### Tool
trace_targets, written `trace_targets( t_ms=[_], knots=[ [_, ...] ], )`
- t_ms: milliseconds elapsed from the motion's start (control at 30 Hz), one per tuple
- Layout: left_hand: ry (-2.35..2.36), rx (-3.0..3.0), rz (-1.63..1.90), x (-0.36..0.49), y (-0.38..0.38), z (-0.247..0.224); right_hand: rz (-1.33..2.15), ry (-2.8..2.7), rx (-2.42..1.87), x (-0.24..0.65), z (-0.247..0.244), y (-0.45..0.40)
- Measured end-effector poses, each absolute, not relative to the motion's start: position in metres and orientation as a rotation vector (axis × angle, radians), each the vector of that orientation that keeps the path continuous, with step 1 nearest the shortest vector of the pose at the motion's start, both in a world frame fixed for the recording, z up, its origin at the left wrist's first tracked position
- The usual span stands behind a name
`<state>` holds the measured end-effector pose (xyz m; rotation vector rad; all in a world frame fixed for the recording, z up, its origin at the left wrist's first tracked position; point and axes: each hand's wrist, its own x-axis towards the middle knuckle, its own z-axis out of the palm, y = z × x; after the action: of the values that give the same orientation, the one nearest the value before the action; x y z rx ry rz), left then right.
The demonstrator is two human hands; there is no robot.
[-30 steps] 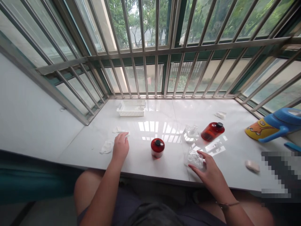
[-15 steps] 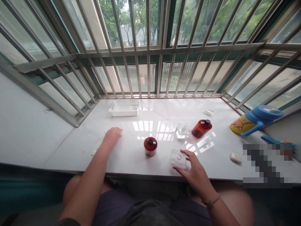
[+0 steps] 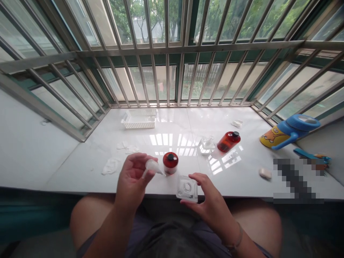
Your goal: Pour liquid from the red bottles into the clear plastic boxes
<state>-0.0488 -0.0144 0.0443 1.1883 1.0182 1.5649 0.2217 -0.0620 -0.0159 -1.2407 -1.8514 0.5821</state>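
Note:
My left hand (image 3: 134, 175) pinches a small translucent funnel (image 3: 153, 166), its narrow tip pointing right. Between thumb and fingers, my right hand (image 3: 206, 195) holds a clear square glass bottle (image 3: 187, 188) with a round opening facing up, at the counter's front edge. Just beyond both hands a red bottle (image 3: 170, 163) with a black cap stands upright. Farther right, a second red bottle (image 3: 228, 142) appears tilted in the view, beside another clear glass container (image 3: 207, 145).
A white perforated basket (image 3: 139, 119) sits at the back left of the counter (image 3: 72, 165). Crumpled white tissue (image 3: 110, 166) lies at left, another piece (image 3: 237, 124) back right. At right are a blue and yellow bottle (image 3: 290, 132), a pale oval object (image 3: 265, 174) and a blurred patch.
My left hand has come back from the left side of the counter and now holds the funnel. My right hand has moved left with the clear glass bottle. The view has shifted slightly.

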Motion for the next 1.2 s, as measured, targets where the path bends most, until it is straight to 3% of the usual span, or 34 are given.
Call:
trace_targets(
  t_ms=[433,800,933,1200],
  knots=[
    [0.774,1.099,1.267,-0.004,-0.038,0.04,0.592,-1.881,-1.22,0.211,-0.012,-0.065],
    [0.897,1.476,0.891,-0.02,-0.037,0.019,0.629,-1.846,-1.208,0.211,-0.006,-0.069],
    [0.974,1.552,0.727,-0.023,-0.036,0.015,0.739,-1.78,-1.231,0.209,-0.003,-0.071],
    [0.96,1.452,0.756,-0.025,-0.029,0.004,0.983,-1.796,-1.209,0.217,0.006,-0.075]
  ],
)
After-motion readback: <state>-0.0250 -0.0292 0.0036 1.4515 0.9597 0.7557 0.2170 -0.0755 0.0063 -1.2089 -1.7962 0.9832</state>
